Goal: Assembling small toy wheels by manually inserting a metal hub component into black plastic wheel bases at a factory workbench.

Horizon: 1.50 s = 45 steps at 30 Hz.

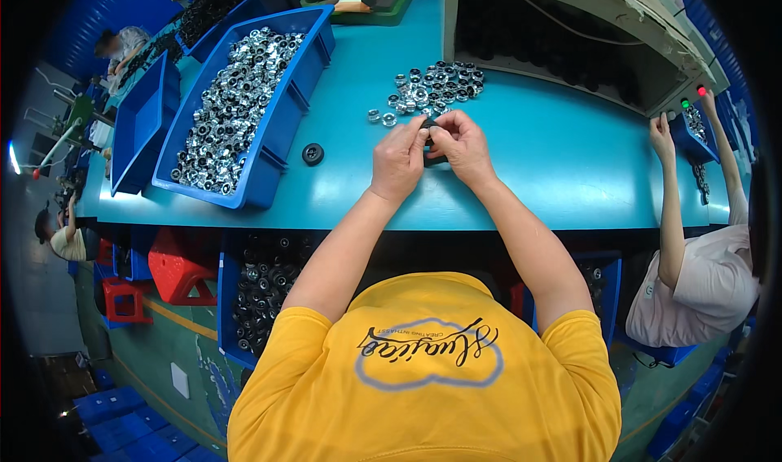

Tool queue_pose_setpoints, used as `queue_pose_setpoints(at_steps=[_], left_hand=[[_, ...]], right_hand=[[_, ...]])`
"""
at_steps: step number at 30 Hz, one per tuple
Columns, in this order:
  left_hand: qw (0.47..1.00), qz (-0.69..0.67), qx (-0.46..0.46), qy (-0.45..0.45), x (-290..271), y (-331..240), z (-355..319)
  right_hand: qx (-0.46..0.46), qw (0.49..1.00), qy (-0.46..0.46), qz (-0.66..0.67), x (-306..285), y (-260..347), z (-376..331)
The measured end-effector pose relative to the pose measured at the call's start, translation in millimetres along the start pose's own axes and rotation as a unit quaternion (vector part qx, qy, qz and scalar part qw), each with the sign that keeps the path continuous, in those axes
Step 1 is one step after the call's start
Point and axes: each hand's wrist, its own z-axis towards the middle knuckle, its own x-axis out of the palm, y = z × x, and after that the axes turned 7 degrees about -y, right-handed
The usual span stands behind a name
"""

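Yellow shirt point(423, 413) faces the near edge of the worktop point(554, 173). Past that edge, left hand point(397, 162) and right hand point(463, 147) meet, thumbs and fingertips nearly closed, both grasping a small black part point(429, 124). Black wheel point(313, 154) lies leftward; silver pieces point(420, 96) cluster beyond.

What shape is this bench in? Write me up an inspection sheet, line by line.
Surface: blue-green tabletop, with some glare.
Job's things: dark part, mostly hidden by fingers; silver-and-black pieces loose beyond it; blue bin heaped with similar pieces.
Clutter: lone round black piece right of the bin.
Hands: left hand and right hand both grip the dark part.
Cables: pale cord across the cabinet's dark opening.
Surroundings: co-worker at right; red stools at lower left.
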Motion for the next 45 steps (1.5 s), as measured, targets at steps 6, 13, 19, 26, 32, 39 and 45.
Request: queue_pose_setpoints(at_steps=[6,13,19,26,32,39,45], left_hand=[[0.997,-0.048,-0.036,0.054,-0.5,-3.3,-1.2],[0.997,-0.039,-0.022,0.058,-1.8,2.2,-2.1],[0.987,-0.109,-0.1,0.062,-1.0,5.5,-2.1],[0.998,-0.004,0.047,0.049,0.5,6.9,-3.1],[0.989,-0.109,-0.083,0.047,1.8,6.1,-0.8],[0.992,-0.096,-0.063,0.051,0.2,9.4,-1.3],[0.995,0.012,0.086,0.052,-2.2,7.2,-1.5]], right_hand=[[0.031,0.999,0.001,0.024,-13.1,-3.9,7.8],[0.064,0.996,0.02,0.058,-15.6,0.5,7.6],[0.065,0.997,0.011,0.038,-14.2,-2.7,9.1],[0.058,0.998,0.001,0.027,-15.8,-6.1,6.8],[0.085,0.996,0.006,0.038,-13.0,2.4,8.0],[0.091,0.996,-0.002,0.024,-13.2,2.4,8.3],[0.109,0.994,0.003,0.029,-14.9,4.7,6.9]])
